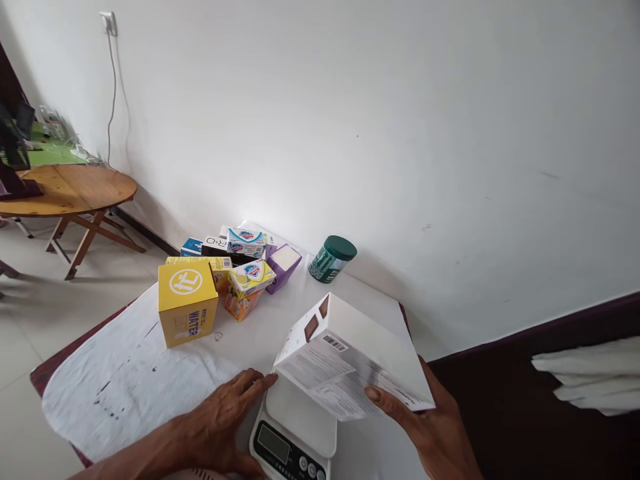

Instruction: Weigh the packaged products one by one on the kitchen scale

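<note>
My right hand [430, 427] grips a white carton box [355, 357] from below and the right, tilted, with its printed label and barcode facing me. The box hangs just above the platform of a white digital kitchen scale [295, 433]. My left hand [223, 420] lies on the table to the left of the scale, fingers stretched out, fingertips reaching the scale's edge and the box's lower left corner.
A white cloth covers the table [125, 380]. Further back stand a yellow "WATER" box [187, 303], a heap of soap and other small boxes [245, 263] and a green-lidded jar [331, 259] by the wall. A round wooden table [65, 190] is at the left.
</note>
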{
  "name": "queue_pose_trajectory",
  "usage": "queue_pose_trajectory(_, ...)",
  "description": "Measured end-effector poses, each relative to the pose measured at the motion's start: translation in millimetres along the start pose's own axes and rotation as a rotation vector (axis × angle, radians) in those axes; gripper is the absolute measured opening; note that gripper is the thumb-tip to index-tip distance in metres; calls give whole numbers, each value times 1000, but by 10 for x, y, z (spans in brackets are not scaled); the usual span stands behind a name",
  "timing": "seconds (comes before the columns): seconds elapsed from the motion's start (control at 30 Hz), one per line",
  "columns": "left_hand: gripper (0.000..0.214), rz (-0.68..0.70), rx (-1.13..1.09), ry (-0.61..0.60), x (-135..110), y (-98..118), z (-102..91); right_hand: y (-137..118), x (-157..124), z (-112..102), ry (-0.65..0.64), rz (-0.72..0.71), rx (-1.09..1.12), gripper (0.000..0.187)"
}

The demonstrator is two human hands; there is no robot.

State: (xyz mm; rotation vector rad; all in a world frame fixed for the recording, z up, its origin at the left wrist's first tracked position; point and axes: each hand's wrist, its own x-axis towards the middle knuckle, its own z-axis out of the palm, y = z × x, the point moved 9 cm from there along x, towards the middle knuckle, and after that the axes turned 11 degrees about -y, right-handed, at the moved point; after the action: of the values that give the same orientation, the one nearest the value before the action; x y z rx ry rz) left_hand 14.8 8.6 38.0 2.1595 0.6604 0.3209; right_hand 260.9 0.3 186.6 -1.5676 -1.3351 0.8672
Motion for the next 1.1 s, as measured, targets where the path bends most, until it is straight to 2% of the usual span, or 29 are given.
queue_pose_trajectory(0.17,116,-78,46,-38,131,64,-30,213,-4,-23,-47,57,-7,69)
queue_pose_trajectory(0.37,124,-193,129,-57,291,41,-43,206,70,-81,13,7,-37,67)
queue_pose_trajectory(0.53,120,-146,124,-56,346,8,-95,278,117,-168,43,17,-25,65)
queue_pose_trajectory(0.6,109,-108,52,-46,352,-23,-181,324,135,-168,7,31,-27,66)
queue_pose_trajectory(0.7,79,-60,-93,-19,397,-56,-358,387,154,-129,-76,39,-48,68)
queue_pose_trajectory(0.8,52,-58,-143,79,506,-74,-541,481,170,-148,-92,29,-95,72)
queue_pose_trajectory(0.87,39,-64,-127,159,594,-83,-604,588,193,-165,-114,21,-170,81)
queue_pose_trajectory(0.97,32,-49,-67,251,692,-102,-592,850,230,-134,-235,76,-298,88)
queue_pose_trajectory(1.1,32,-41,42,258,715,-164,-468,1069,206,-75,-335,137,-296,65)
